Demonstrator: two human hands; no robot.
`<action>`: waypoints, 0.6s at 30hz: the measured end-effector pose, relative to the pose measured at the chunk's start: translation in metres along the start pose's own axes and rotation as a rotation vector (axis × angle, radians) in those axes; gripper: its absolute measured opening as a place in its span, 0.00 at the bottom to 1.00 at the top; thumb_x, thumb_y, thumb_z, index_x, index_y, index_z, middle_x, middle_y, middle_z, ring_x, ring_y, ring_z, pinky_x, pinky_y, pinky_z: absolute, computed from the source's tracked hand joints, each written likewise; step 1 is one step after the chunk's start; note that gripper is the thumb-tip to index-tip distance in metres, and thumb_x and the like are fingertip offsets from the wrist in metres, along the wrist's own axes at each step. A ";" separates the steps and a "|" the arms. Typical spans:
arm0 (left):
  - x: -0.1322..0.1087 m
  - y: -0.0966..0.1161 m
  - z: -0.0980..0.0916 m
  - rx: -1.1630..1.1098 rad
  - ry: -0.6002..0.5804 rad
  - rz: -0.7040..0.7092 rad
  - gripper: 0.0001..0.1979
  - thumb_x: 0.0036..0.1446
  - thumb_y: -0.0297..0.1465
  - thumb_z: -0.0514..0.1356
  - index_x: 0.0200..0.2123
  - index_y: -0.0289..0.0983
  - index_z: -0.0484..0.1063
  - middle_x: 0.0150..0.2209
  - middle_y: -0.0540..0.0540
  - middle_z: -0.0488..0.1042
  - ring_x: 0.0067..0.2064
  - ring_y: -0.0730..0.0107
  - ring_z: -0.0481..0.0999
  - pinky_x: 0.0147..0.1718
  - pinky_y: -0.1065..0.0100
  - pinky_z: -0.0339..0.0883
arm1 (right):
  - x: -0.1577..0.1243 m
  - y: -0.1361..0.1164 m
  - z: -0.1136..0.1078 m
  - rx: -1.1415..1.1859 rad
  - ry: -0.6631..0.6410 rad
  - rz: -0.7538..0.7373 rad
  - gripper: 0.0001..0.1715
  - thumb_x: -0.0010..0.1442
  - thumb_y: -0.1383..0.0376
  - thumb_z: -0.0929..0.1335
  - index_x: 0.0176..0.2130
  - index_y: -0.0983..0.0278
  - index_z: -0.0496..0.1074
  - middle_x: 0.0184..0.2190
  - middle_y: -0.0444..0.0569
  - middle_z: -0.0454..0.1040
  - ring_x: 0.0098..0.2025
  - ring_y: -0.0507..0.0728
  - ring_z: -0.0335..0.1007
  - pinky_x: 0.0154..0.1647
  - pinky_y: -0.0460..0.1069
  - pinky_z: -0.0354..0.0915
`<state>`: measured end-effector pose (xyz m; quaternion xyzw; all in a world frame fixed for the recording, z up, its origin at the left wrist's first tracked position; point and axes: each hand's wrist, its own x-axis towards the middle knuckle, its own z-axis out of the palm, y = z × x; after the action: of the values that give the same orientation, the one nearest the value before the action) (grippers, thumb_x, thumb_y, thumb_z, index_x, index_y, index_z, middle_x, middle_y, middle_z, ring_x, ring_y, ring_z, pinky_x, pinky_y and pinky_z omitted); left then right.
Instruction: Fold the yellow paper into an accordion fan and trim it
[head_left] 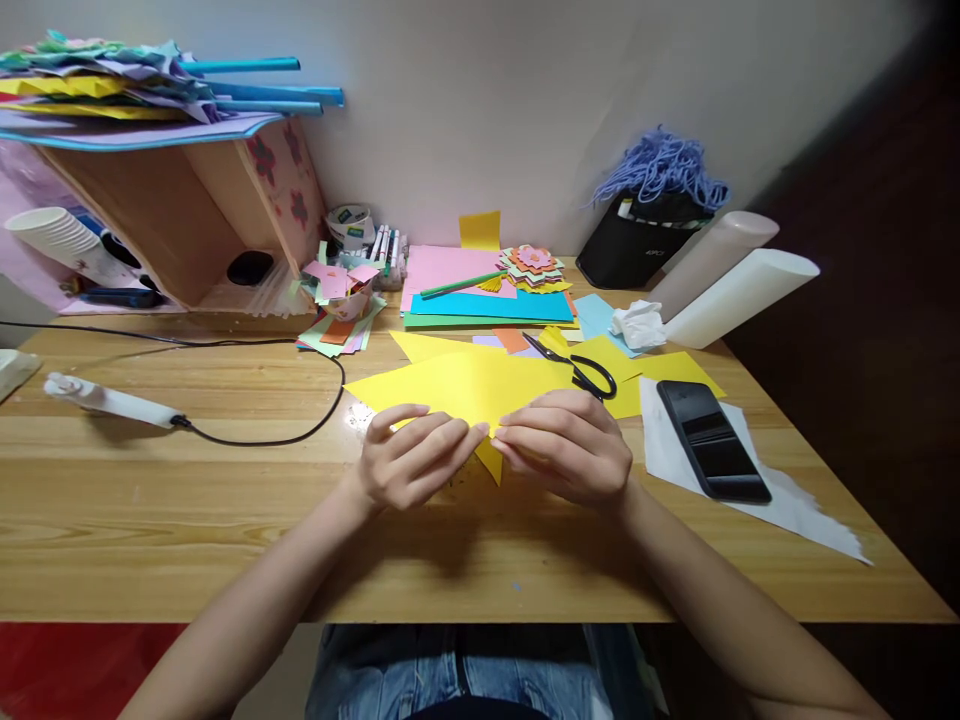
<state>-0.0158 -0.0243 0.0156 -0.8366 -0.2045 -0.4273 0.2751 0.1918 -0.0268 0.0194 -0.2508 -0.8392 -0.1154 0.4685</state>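
Observation:
Between my hands is a yellow sheet of paper (457, 385) with pointed corners, raised a little over the wooden table. My left hand (416, 455) pinches its near edge with thumb and fingertips. Close beside it, my right hand (566, 445) grips the same edge, the two sets of fingertips almost touching. A pointed yellow tip (491, 463) hangs below the fingers. Just beyond my right hand lie black-handled scissors (592, 375), on and beside more yellow paper (679, 372). The exact fold under my fingertips is hidden.
A black phone (712, 440) rests on torn white paper at the right. Stacked coloured sheets (487, 307), a layered paper flower (532, 265) and a green stick lie behind. On the left are a white power strip (112, 400) with a black cable and a wooden box (281, 200).

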 end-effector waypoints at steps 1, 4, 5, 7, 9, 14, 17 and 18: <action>0.001 0.000 0.000 0.012 -0.003 0.014 0.07 0.53 0.25 0.62 0.35 0.43 0.74 0.28 0.57 0.77 0.29 0.79 0.73 0.39 0.68 0.61 | 0.001 -0.001 0.000 0.030 -0.003 0.034 0.10 0.52 0.69 0.71 0.35 0.56 0.72 0.28 0.42 0.78 0.31 0.53 0.70 0.32 0.49 0.68; 0.003 -0.001 -0.001 0.032 -0.009 0.044 0.06 0.53 0.25 0.62 0.33 0.43 0.74 0.28 0.58 0.77 0.28 0.80 0.73 0.37 0.69 0.61 | 0.002 -0.002 0.002 0.125 -0.025 0.121 0.11 0.51 0.71 0.71 0.35 0.57 0.72 0.28 0.43 0.77 0.31 0.54 0.68 0.32 0.50 0.67; 0.003 -0.002 -0.001 0.036 -0.007 0.051 0.06 0.52 0.25 0.62 0.33 0.42 0.74 0.28 0.58 0.77 0.28 0.80 0.73 0.37 0.69 0.62 | 0.002 -0.002 0.002 0.153 -0.036 0.146 0.11 0.51 0.71 0.71 0.35 0.58 0.71 0.28 0.43 0.77 0.31 0.54 0.68 0.33 0.51 0.66; 0.003 -0.003 -0.001 0.048 -0.004 0.066 0.06 0.53 0.25 0.62 0.33 0.43 0.74 0.27 0.58 0.77 0.28 0.80 0.73 0.37 0.69 0.62 | 0.004 -0.002 0.001 0.209 -0.064 0.210 0.09 0.52 0.71 0.70 0.34 0.58 0.71 0.28 0.44 0.76 0.31 0.54 0.68 0.34 0.51 0.65; 0.003 -0.003 -0.001 0.068 0.000 0.081 0.06 0.53 0.26 0.62 0.33 0.45 0.74 0.27 0.59 0.77 0.28 0.80 0.73 0.36 0.69 0.62 | 0.006 -0.003 0.000 0.265 -0.101 0.305 0.06 0.53 0.70 0.70 0.33 0.59 0.71 0.28 0.44 0.75 0.32 0.54 0.68 0.35 0.52 0.64; 0.002 -0.003 0.000 0.074 0.007 0.090 0.06 0.53 0.26 0.62 0.32 0.45 0.74 0.27 0.59 0.77 0.27 0.80 0.73 0.36 0.69 0.63 | 0.008 -0.005 -0.001 0.357 -0.175 0.475 0.03 0.55 0.68 0.69 0.31 0.60 0.70 0.28 0.44 0.72 0.32 0.54 0.67 0.36 0.52 0.62; -0.001 -0.003 0.002 0.022 -0.013 0.056 0.11 0.54 0.26 0.61 0.39 0.47 0.73 0.28 0.59 0.77 0.28 0.79 0.73 0.38 0.68 0.62 | 0.005 -0.002 0.000 0.303 -0.156 0.382 0.05 0.55 0.69 0.68 0.33 0.59 0.71 0.29 0.45 0.73 0.33 0.55 0.67 0.36 0.52 0.63; -0.002 -0.003 0.002 -0.007 -0.019 0.035 0.12 0.54 0.26 0.61 0.41 0.46 0.72 0.29 0.58 0.77 0.29 0.79 0.73 0.39 0.68 0.62 | 0.004 -0.001 0.001 0.266 -0.151 0.330 0.06 0.55 0.69 0.68 0.34 0.58 0.72 0.30 0.45 0.73 0.34 0.55 0.67 0.36 0.53 0.63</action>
<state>-0.0168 -0.0211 0.0140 -0.8451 -0.1908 -0.4149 0.2778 0.1888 -0.0264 0.0222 -0.3286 -0.8274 0.0937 0.4457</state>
